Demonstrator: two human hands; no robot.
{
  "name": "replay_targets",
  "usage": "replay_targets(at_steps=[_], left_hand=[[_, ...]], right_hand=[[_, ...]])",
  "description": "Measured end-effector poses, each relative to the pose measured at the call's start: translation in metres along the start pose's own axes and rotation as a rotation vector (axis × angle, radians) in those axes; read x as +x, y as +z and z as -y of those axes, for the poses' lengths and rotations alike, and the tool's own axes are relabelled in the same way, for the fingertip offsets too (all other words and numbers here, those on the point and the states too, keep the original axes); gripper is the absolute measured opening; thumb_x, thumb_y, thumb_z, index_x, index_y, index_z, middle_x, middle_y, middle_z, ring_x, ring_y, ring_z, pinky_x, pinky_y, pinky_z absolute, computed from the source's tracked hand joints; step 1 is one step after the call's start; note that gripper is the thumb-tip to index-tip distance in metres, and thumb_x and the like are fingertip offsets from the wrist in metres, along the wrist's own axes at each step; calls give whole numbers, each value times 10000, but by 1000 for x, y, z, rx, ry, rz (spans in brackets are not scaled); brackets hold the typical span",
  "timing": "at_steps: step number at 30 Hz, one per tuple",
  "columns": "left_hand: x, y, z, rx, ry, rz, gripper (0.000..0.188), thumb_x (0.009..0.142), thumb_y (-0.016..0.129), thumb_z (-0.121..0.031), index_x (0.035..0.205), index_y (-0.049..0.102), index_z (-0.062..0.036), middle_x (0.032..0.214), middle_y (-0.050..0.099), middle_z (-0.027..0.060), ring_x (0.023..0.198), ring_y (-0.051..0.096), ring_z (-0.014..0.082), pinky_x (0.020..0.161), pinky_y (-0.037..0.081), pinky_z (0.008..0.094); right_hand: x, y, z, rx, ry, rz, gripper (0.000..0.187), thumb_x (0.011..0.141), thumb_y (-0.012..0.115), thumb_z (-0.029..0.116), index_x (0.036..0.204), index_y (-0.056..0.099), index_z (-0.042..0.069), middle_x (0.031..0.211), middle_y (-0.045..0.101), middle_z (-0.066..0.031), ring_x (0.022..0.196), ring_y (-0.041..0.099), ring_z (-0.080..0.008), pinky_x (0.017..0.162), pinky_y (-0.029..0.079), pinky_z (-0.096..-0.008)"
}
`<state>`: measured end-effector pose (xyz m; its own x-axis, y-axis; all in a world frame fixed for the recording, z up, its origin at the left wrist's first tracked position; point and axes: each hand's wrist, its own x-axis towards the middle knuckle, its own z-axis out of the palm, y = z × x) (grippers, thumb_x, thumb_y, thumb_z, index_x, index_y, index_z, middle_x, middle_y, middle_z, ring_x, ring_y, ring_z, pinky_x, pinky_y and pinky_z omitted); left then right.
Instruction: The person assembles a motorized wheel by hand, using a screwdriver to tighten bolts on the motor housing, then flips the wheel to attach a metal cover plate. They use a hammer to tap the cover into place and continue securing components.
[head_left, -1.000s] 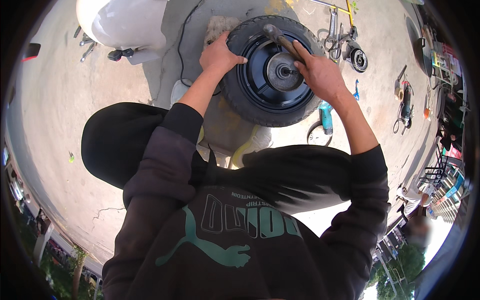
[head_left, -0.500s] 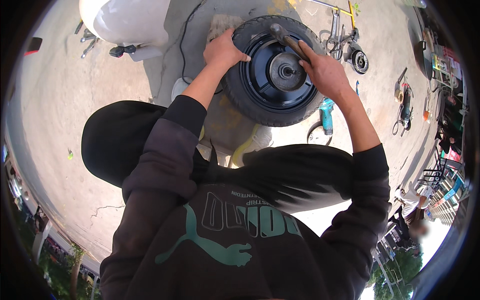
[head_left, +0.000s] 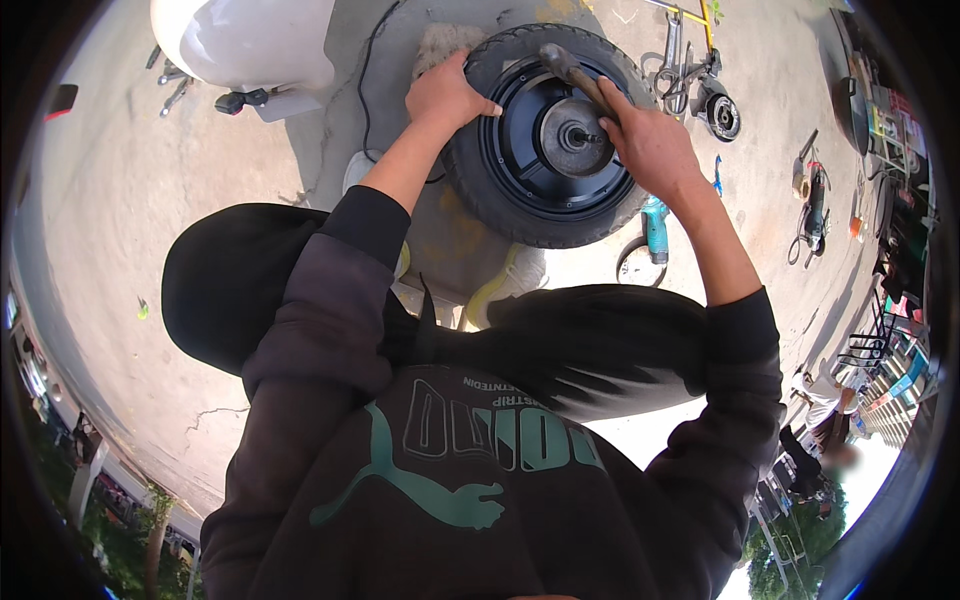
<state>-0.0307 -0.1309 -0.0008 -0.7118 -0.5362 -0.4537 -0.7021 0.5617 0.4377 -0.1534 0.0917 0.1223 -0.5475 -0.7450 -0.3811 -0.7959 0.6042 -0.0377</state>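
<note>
In front of me lies a wheel (head_left: 512, 165) with a black treaded tyre and a dark hub motor, its axle (head_left: 580, 138) pointing up from a round metal centre. My left hand (head_left: 447, 95) grips the tyre at its upper left, the thumb reaching in over the hub's edge and the other fingers partly hidden. A hammer (head_left: 575, 77) with a worn wooden handle is held in my right hand (head_left: 652, 145), closed round the handle near the wheel's right side. The hammer's metal head is over the upper part of the hub.
A teal power tool (head_left: 655, 232) is on the ground right of the wheel. Wrenches (head_left: 672, 65) and a small round part (head_left: 720, 115) lie beyond my right hand. Farther right is a grinder-like tool (head_left: 815, 205). A white rounded shell (head_left: 245, 40) stands at far left.
</note>
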Motion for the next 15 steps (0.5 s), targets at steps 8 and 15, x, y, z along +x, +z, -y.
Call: replay_targets(at_steps=[8,15], left_hand=[[-6,6,4,-7,24,-3,1142,593,967,-473,1569,446,-191,1361,685,95,1242,659,289,1004,545,421],[5,-1,2,-28,6,-4,1145,586,966,-487,1571,448,-218,1347,692,99,1239,659,291,1003,545,429]], right_hand=[[-5,3,1,18,32,37,540,1044,563,298,1545,429,145,918,733,-177,871,713,-395,750,576,-507],[-9,-1,3,55,11,-45,538,1048,556,297,1551,423,162,917,729,-179,876,709,-415,757,576,-514]])
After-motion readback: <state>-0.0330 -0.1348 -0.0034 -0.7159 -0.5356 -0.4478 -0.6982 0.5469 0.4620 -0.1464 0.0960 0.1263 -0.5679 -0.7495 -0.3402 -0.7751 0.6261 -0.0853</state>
